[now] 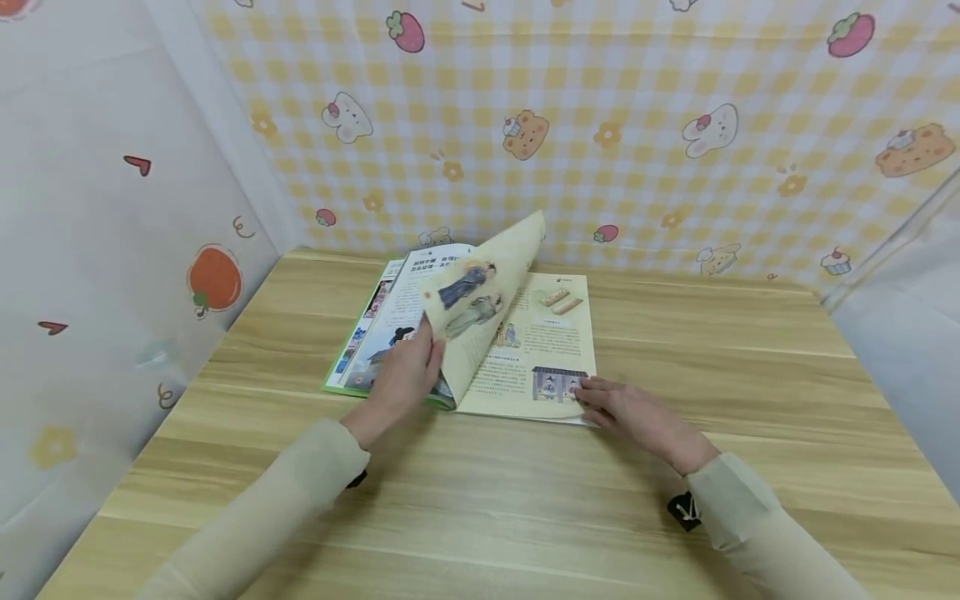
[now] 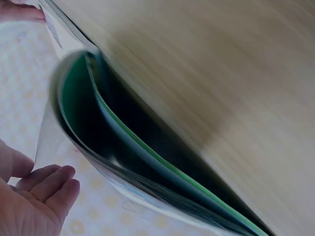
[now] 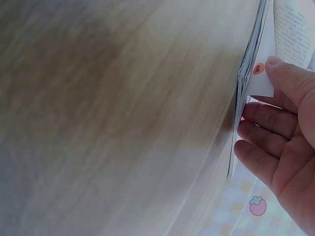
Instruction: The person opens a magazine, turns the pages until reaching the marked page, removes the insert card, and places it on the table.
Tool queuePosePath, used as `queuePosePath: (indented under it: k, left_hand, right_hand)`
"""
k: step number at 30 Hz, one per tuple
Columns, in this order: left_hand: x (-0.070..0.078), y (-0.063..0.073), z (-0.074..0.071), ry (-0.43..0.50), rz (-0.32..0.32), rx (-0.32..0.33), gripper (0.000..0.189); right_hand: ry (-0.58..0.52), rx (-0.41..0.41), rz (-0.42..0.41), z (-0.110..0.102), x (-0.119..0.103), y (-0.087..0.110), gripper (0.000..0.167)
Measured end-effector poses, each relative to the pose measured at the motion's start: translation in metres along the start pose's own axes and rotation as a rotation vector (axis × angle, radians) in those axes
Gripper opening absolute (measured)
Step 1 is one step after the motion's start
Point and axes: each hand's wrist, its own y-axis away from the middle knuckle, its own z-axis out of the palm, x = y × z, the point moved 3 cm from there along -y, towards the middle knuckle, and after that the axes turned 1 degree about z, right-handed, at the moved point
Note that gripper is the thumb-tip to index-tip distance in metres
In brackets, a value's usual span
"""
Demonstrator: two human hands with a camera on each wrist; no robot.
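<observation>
An open picture magazine (image 1: 558,350) lies on the wooden table, its left part edged by a green cover (image 1: 335,379). One illustrated page (image 1: 487,287) stands up from the middle, curling toward the left. My left hand (image 1: 408,367) pinches this raised page by its edge, between thumb and fingers. At the lower right corner of the right-hand page is my right hand (image 1: 637,417). The right wrist view has its thumb on the page corner (image 3: 263,83) marked 30, the index finger behind the corner and the other fingers beside the stacked page edges.
A light wooden table (image 1: 487,500) extends around the magazine on all sides. Behind it hangs a yellow checked cloth (image 1: 600,192) with cartoon prints, close to the magazine's far edge. A white printed cloth (image 1: 97,250) borders the left side, and another white cloth (image 1: 900,317) the right.
</observation>
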Motion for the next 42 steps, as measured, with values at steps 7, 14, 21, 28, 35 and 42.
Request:
queuePosePath:
  k: [7,14,21,28,35,42]
  left_hand:
    - [-0.026,0.003,-0.003,0.070,-0.174,-0.008,0.015]
    - [-0.049,-0.006,-0.006,0.319,-0.385,0.028,0.034]
    - [-0.064,-0.008,-0.008,0.269,-0.419,0.011,0.069]
    - [-0.063,-0.003,-0.003,-0.127,-0.126,-0.059,0.059]
    - [-0.056,0.003,0.011,-0.389,0.076,-0.232,0.087]
    - [-0.049,0.007,0.017,-0.428,0.097,-0.313,0.087]
  right_hand:
    - [0.012,0.007,-0.011,0.000,0.002,0.000,0.037]
    - [0.004,0.006,-0.003,0.001,0.001,0.001,0.039]
    - [0.006,0.027,-0.016,0.001,0.000,0.002,0.041]
    - [0.004,0.026,-0.013,0.000,0.001,0.002,0.041]
    - [0.010,0.013,-0.011,0.000,0.000,0.001,0.041]
    - [-0.002,-0.001,-0.002,0.000,0.001,0.001,0.042]
